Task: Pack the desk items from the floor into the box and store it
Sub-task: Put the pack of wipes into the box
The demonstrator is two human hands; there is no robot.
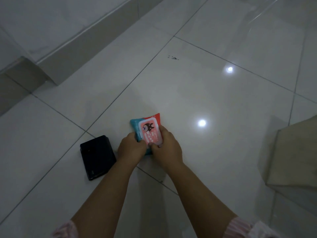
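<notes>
A pack of wet wipes [147, 128], teal and red with a pink lid and a dark cartoon figure, is held just over the white tiled floor. My left hand [131, 148] grips its left side and my right hand [167, 147] grips its right side and near edge. A flat black case [97, 157] lies on the floor just left of my left hand. A cardboard box [295, 155] shows at the right edge, only partly in view.
A wall with a grey skirting [72, 54] runs along the upper left, with a corner jutting out at the left. Glossy floor tiles [205, 93] reflect two ceiling lights. A small dark smudge [173, 57] marks the floor farther off.
</notes>
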